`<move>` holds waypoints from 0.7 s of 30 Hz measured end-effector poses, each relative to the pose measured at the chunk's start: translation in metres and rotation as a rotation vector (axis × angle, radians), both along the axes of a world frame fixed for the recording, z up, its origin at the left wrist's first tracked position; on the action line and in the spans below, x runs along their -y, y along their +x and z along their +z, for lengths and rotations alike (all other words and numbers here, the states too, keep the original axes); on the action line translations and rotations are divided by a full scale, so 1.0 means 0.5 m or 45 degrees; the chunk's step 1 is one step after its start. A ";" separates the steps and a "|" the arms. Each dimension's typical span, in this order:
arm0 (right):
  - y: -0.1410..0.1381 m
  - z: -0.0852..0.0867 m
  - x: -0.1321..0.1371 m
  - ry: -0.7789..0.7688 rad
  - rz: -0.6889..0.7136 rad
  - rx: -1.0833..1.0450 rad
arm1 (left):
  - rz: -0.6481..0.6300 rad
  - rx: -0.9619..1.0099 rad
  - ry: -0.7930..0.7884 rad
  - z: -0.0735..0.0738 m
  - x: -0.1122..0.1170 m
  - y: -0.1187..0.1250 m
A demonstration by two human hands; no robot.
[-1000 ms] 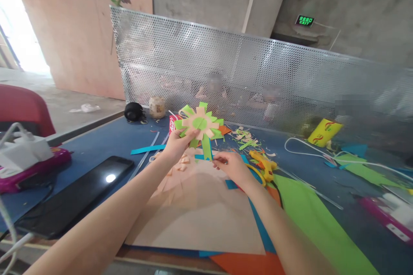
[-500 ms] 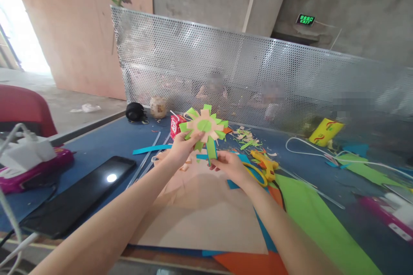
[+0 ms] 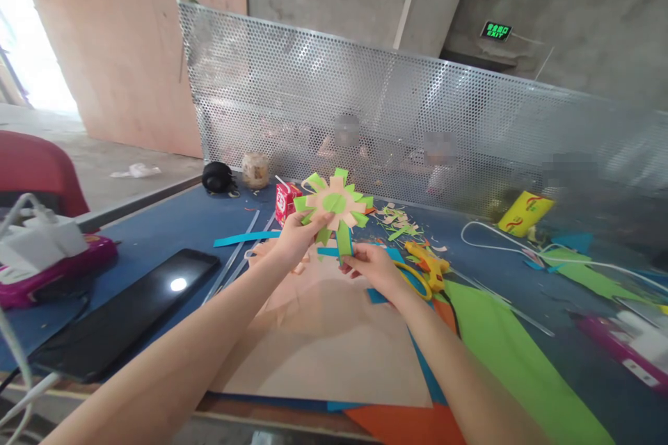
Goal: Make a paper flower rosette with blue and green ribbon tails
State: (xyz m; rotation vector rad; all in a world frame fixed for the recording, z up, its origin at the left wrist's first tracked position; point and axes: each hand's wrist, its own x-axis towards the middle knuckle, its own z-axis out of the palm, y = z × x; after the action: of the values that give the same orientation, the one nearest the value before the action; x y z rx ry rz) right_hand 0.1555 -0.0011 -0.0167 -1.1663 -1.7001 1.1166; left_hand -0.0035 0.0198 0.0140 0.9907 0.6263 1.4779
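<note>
Above the table I hold a paper flower with peach and green petals and a round green centre. My left hand pinches its left lower petals, thumb on the front. A green paper strip with a blue edge hangs from the flower, and my right hand is closed on its lower end. Below both hands lies a large peach paper sheet. Just right of my right hand is a yellow glue gun.
A black phone lies left, beside a purple power strip. A red drink box stands behind my left hand. Paper scraps lie before the perforated metal screen. Green sheets and a white cable are right.
The flower has shifted very slightly to the right with my left hand. Both hands keep their hold; the view has moved a little.
</note>
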 end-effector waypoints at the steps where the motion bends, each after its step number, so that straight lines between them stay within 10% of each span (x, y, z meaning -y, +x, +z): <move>1: 0.000 0.000 0.000 0.003 -0.003 0.010 | -0.001 0.002 0.001 -0.001 -0.001 0.000; 9: 0.008 0.018 0.007 0.073 -0.088 0.203 | -0.005 0.072 -0.019 0.004 -0.005 -0.009; 21: 0.125 0.052 -0.022 0.390 -0.716 0.466 | -0.060 0.101 -0.029 0.006 -0.010 -0.017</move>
State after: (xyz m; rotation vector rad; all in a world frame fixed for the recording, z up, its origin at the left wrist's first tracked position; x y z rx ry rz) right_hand 0.2180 0.0101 0.0094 -1.5747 -1.5770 0.3012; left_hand -0.0121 0.0247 0.0167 0.9187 0.5575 1.4583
